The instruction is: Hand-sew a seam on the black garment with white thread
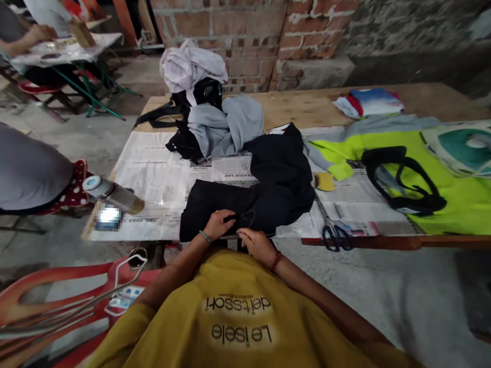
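A dark navy garment lies bunched along the table's front edge, before my body. My left hand rests at its near edge, thumb and fingers closed on the fabric. Close to the right of it, my right hand is in a pinch at the same edge; whatever is between the fingertips is too small to make out. A thin light thread curls over the dark cloth just above the right fingertips. Blue-handled scissors lie to the right, handles jutting past the table edge.
Newspaper covers the table. Grey cloth lies behind the garment. A yellow piece, a neon-yellow garment, a black strap and an iron are rightward. A bottle and red chair are leftward; people sit beyond.
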A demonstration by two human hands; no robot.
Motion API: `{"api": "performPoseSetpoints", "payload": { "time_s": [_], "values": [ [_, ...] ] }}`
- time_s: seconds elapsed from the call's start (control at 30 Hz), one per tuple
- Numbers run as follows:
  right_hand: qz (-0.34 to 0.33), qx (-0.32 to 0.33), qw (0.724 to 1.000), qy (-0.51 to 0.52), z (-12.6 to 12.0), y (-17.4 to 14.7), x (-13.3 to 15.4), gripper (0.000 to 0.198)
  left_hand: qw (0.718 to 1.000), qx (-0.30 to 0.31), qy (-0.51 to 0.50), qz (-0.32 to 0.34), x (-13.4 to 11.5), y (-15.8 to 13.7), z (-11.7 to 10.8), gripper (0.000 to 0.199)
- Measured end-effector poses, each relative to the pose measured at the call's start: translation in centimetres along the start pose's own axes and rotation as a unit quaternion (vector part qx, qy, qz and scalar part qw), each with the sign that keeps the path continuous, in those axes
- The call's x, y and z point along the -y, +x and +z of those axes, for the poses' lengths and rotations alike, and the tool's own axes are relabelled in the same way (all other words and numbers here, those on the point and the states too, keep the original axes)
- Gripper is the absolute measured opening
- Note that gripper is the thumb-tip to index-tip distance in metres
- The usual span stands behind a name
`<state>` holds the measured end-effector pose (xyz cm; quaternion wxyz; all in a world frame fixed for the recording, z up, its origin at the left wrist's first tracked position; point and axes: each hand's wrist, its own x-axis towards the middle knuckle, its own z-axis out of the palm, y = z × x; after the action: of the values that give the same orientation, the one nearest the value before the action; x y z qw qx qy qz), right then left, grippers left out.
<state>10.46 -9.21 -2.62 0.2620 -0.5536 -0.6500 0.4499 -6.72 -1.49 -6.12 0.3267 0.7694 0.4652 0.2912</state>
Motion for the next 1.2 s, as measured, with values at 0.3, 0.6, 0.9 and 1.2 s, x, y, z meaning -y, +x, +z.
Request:
{"api": "performPoseSetpoints", "payload": {
  "time_s": [0.3, 0.6, 0.9, 1.2],
  "values": [
    [0.008, -0.032, 0.999, -0.029, -0.1, 1.6, 0.7, 0.025, 0.988, -0.032, -0.11, -0.098, -1.1, -0.9, -0.1, 0.013],
    [0.013, -0.027, 0.998, -0.059, 0.3, 1.7, 0.1, 0.027, 0.974, 0.008, -0.179, -0.136, -1.3, -1.2, -0.2, 0.018],
    [0.004, -0.034, 0.998, -0.052, 0.2, 1.7, 0.3, 0.026, 0.968, -0.019, -0.196, -0.157, -1.3, -1.3, -0.1, 0.017],
    [-0.004, -0.032, 0.998, -0.056, 0.4, 2.1, 0.3, 0.026, 0.967, -0.023, -0.199, -0.16, -1.0, -1.5, 0.2, 0.019]
  ]
}}
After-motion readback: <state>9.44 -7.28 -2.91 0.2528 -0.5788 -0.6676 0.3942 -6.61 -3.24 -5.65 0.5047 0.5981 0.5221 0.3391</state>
